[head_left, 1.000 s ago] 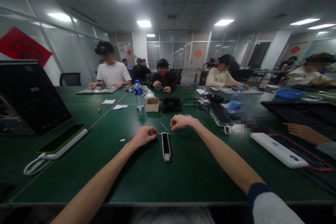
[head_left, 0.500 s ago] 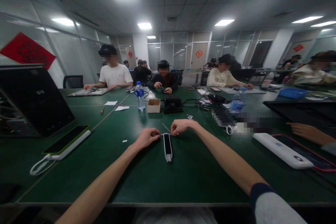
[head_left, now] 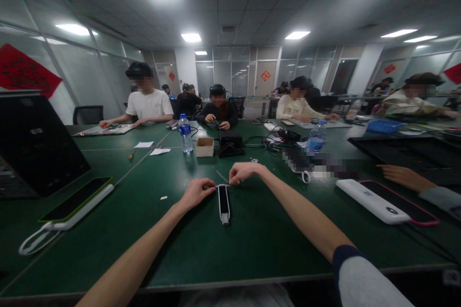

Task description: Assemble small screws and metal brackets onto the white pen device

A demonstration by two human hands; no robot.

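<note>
A narrow black strip with a pale rim lies lengthwise on the green table, straight ahead of me. My left hand is curled just left of its far end, fingers pinched on a thin pale crosspiece there. On the other side of that end, my right hand is closed with its fingertips on the same crosspiece. What the crosspiece is cannot be made out.
A phone on a white power bank lies left, beside a black monitor. Another phone and power bank lie right, near a neighbour's hand. A water bottle, cardboard box and cables sit farther back. Several people sit opposite.
My right hand came down and back from beyond the strip to its far end and closed there. The left hand stayed pinched. The view shifted slightly right.
</note>
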